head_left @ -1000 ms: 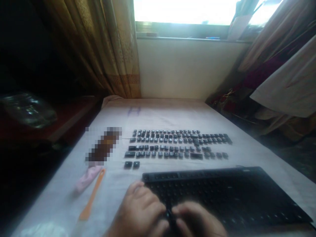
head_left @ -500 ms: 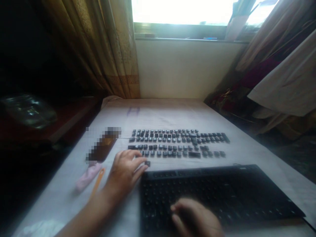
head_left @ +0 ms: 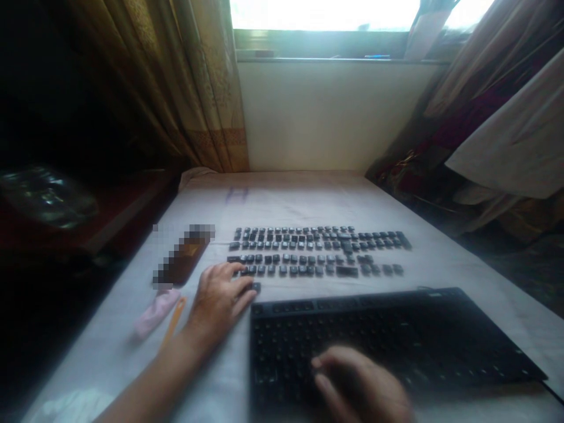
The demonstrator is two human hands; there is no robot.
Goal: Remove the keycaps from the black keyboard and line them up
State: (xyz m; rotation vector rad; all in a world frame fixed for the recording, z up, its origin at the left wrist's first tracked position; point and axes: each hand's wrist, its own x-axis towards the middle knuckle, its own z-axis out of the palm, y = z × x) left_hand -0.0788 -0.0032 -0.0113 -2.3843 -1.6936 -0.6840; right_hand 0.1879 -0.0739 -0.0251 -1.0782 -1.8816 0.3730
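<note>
A black keyboard (head_left: 396,335) with its keycaps removed lies on a white cloth near me. Beyond it, loose black keycaps (head_left: 317,252) are laid out in rows. My left hand (head_left: 218,299) reaches to the near left end of those rows, its fingertips pinched on a single keycap (head_left: 255,287) that rests on the cloth. My right hand (head_left: 361,385) lies on the keyboard's near edge with its fingers curled; it is blurred, and I see nothing in it.
An orange plastic pry tool (head_left: 175,320) and a pink object (head_left: 154,311) lie left of my left hand. A dark brown, pixelated item (head_left: 183,261) sits behind them. Curtains and a window wall stand at the table's far end.
My left hand left the keyboard and reached forward-left to the near row of keycaps. It now sets one keycap on the cloth. The right hand stayed on the keyboard.
</note>
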